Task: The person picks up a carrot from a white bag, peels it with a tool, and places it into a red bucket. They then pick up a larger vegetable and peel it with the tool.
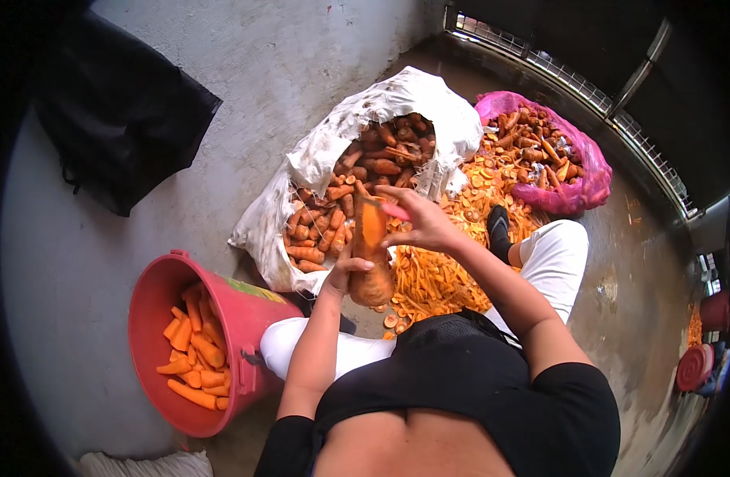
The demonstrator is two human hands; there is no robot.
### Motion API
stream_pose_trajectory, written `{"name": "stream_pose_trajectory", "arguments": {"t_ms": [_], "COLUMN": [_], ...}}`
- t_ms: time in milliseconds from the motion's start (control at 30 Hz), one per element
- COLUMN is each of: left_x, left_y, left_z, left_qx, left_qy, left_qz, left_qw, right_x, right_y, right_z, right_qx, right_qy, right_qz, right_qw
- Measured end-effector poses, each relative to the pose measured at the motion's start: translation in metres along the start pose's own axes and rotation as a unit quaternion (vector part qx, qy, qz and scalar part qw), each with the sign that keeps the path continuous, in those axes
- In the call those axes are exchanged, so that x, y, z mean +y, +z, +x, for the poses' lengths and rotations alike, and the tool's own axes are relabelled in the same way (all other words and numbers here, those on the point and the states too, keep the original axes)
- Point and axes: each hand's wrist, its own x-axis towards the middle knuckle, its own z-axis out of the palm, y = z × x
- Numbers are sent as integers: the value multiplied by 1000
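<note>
Holding one big carrot [372, 285] up in the air over the floor [631, 274], near side of the white sack [303, 163], fat end toward the body, thin end toward the sack. Left hand [347, 269] is closed around its side, thumb across the front. Right hand [425, 226] has a pink-handled tool [395, 211] pinched in the fingers, up by the thin half; looks like a peeler, blade too blurred to confirm. Bright orange strip down the upper part, fat end has darker skin.

Handling, my read: stiff, fairly heavy for a carrot, weight sits in the fat end. Best hold is there, fingers wrapped behind, clear of the blade. Bare flesh probably wet and slick; skin should grip better. Thin end could snap if levered, the rest is hard to hurt.

Around it: rough carrots [324, 230] in the white sack, orange shavings [436, 278] on the floor beside it, pink mesh sack [594, 171] past them, smooth carrots [199, 350] in the red bucket [154, 395].

Text: green-yellow patch [255, 289] on the bucket's side, unreadable. No brand legible.
</note>
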Motion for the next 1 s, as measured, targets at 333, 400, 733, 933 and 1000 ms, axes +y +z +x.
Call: {"name": "stream_pose_trajectory", "arguments": {"t_ms": [333, 400, 733, 933, 1000], "left_x": [12, 7, 5, 4, 1], "left_y": [-15, -15, -4, -1, 0], "left_z": [-10, -13, -11, -8, -7], "left_qx": [-112, -84, -101, -67, -29], "left_qy": [-137, -133, -53, -43, -41], "left_qz": [-44, -23, -25, -23, -48], "left_qw": [983, 987, 993, 997, 998], "right_x": [21, 16, 107, 118, 115], "right_y": [1, 0, -18, -9, -2], "right_z": [43, 47, 32, -13, -10], "right_qx": [-89, -118, 140, 109, 92], "right_qy": [-18, 46, 322, 245, 222], "right_qz": [-51, -72, 151, -75, -11], "right_qw": [995, 989, 924, 960, 971]}}
